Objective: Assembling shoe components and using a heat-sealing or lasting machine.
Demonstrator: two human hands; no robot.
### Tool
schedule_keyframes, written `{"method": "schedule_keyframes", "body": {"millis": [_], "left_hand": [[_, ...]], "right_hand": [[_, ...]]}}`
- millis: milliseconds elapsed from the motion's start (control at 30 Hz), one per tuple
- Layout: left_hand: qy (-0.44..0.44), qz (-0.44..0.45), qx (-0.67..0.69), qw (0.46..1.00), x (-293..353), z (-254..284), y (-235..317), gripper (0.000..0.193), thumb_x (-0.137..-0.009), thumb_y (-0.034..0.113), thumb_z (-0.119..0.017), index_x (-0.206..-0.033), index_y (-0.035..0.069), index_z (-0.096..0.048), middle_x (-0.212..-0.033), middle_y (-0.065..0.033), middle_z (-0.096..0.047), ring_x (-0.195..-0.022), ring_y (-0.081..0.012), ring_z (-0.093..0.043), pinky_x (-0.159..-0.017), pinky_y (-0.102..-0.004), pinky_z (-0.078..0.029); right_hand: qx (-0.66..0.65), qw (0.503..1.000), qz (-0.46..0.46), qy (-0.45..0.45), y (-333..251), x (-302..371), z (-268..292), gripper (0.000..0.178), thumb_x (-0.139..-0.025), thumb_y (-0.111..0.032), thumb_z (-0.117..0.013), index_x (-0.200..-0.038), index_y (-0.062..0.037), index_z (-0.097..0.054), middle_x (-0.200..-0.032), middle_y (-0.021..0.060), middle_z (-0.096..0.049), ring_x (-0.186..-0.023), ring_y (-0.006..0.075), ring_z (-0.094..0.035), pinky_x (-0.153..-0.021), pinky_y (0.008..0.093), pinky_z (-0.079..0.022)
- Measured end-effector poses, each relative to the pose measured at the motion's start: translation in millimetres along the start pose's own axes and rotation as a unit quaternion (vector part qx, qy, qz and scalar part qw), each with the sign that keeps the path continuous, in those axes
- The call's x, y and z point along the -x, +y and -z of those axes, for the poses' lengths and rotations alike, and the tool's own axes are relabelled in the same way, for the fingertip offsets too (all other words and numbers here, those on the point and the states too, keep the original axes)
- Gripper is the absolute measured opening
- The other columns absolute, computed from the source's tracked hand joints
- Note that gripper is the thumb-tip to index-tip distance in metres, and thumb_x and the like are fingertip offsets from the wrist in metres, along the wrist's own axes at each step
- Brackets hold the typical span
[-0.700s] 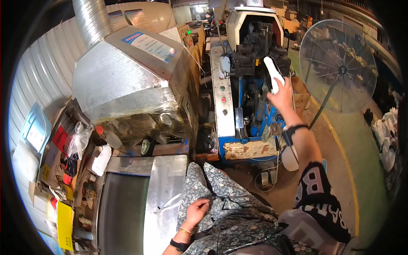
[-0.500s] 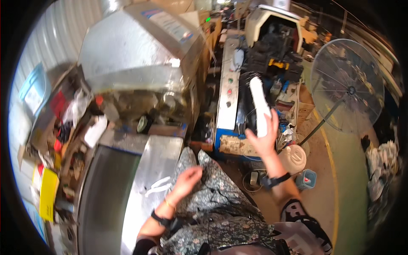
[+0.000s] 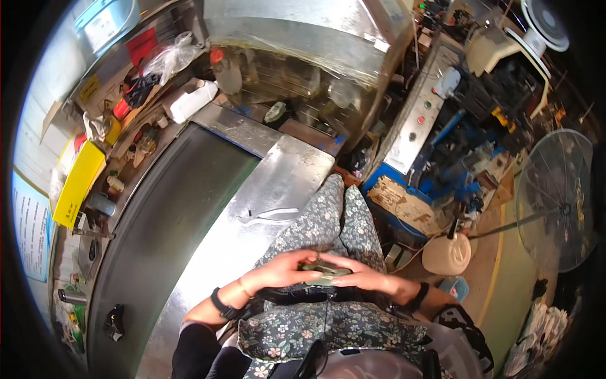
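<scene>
Glossy metal seen on surface [image 3: 211, 249], smooth finish on belt [image 3: 167, 218], printed cloth on apron [image 3: 328, 328]; held piece [image 3: 327, 271] not made out.

Head camera: I look steeply down from the wearer's head.
Near: left hand [image 3: 284, 270], right hand [image 3: 365, 276].
Farther: caged fan [image 3: 564, 207].

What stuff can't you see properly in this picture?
All in the head view:
- The greenish thing being held: fingers of the left hand and right hand cover parts of it, so I can't tell what it is.
- The metal hood: its top is cut off by the upper edge.
- The dark belt: its near end is cut off by the lower edge.
- The small black item on it: too small and dark to name.
</scene>
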State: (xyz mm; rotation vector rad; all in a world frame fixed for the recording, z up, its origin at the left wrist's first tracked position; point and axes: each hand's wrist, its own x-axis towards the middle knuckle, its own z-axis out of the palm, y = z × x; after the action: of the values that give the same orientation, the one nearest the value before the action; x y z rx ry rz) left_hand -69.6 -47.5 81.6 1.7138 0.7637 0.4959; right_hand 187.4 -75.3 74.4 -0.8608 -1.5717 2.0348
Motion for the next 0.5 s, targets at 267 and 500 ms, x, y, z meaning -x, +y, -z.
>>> {"method": "schedule_keyframes", "body": {"millis": [267, 500], "left_hand": [[0.442, 0.217, -0.346, 0.799, 130.9, 91.1, -122.0, 0.033, -0.081, 0.012, -0.063, -0.111, -0.001, -0.059, -0.114, -0.0214, -0.060, -0.103, -0.0397, -0.057, -0.091, -0.0413, -0.048], [0.407, 0.230, -0.330, 0.820, 167.4, 77.0, -109.5, 0.033, -0.080, 0.012, -0.063, -0.112, 0.003, -0.060, -0.126, -0.0189, -0.055, -0.114, -0.0369, -0.054, -0.096, -0.0405, -0.045]], "right_hand": [[-0.380, 0.885, 0.050, 0.263, -22.0, -108.8, 69.4, 0.041, -0.088, -0.016, -0.059, -0.125, -0.0002, -0.054, -0.123, 0.0112, -0.059, -0.111, 0.0217, -0.057, -0.097, 0.0372, -0.045], [0.029, 0.924, 0.140, 0.355, -40.4, -309.2, 195.3, 0.048, -0.088, -0.015, -0.065, -0.130, 0.0022, -0.050, -0.126, 0.0070, -0.057, -0.113, 0.0146, -0.052, -0.098, 0.0271, -0.038]]}}
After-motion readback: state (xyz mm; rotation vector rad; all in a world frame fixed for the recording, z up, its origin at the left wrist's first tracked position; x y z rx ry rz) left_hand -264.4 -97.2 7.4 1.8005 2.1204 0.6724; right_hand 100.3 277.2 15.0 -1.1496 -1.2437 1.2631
